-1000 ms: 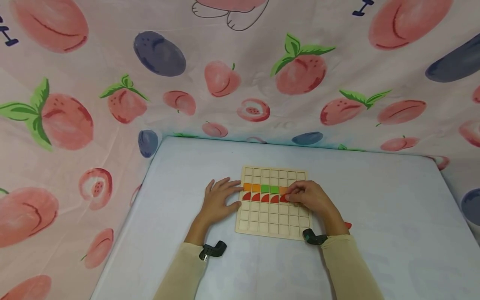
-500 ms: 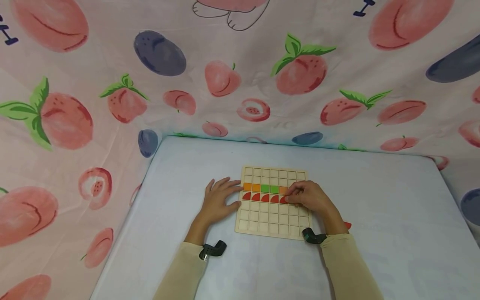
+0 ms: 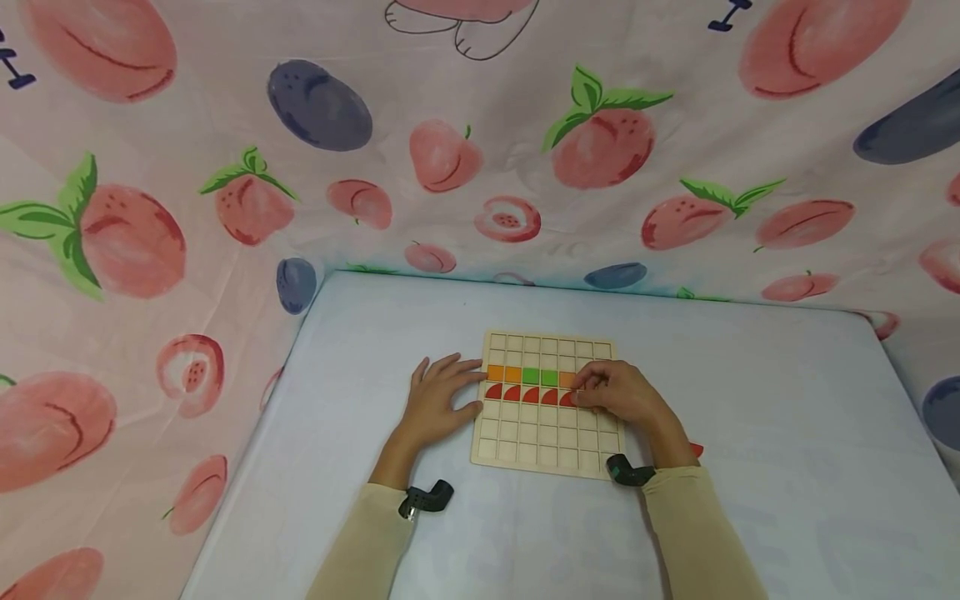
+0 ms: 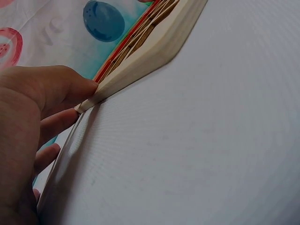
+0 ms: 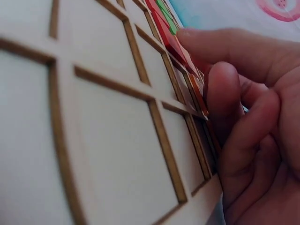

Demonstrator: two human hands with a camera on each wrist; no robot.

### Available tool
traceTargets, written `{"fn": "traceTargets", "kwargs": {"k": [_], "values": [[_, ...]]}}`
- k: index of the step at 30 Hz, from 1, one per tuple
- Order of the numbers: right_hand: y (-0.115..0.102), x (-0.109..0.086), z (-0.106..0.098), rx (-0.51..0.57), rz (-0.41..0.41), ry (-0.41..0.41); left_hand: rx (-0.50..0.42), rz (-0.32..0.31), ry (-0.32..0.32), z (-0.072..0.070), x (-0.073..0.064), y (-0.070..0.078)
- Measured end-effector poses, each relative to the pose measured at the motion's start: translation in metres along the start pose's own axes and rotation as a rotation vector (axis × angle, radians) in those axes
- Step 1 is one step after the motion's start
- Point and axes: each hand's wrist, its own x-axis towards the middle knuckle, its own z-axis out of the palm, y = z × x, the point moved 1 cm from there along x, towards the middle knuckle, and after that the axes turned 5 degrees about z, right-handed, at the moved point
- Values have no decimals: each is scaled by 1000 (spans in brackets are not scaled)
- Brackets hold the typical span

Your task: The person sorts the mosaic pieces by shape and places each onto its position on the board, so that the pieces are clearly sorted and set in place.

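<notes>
A pale wooden grid board (image 3: 527, 434) lies flat on the table. My left hand (image 3: 435, 406) has its fingers spread at the board's left edge; in the left wrist view its thumb (image 4: 82, 88) and a fingertip touch the board's side. My right hand (image 3: 628, 393) is over the right part of the board, with thumb and bent fingers at a red quarter-round tile (image 3: 567, 400) at the right end of the red row. In the right wrist view, the thumb lies against a red tile (image 5: 186, 60); the fingers partly hide its far side.
Orange tiles (image 3: 504, 374) and green tiles (image 3: 540, 377) fill part of the row above the red one. Another red piece (image 3: 697, 450) lies on the white table (image 3: 810, 417), partly behind the right wrist. A fruit-print cloth (image 3: 510, 150) hangs behind.
The red tile at my right fingertips has shifted slightly toward me, in line with the red row. My left hand stays in place at the board's edge.
</notes>
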Motion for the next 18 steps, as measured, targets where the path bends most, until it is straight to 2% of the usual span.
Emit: {"fn": "traceTargets", "kwargs": {"k": [9,18], "values": [[1,0,-1,-14,-11,-25,-1,1,1,-1,0,1],[3,2,0,-29,-26,-16,0,1,1,-1,0,1]]}}
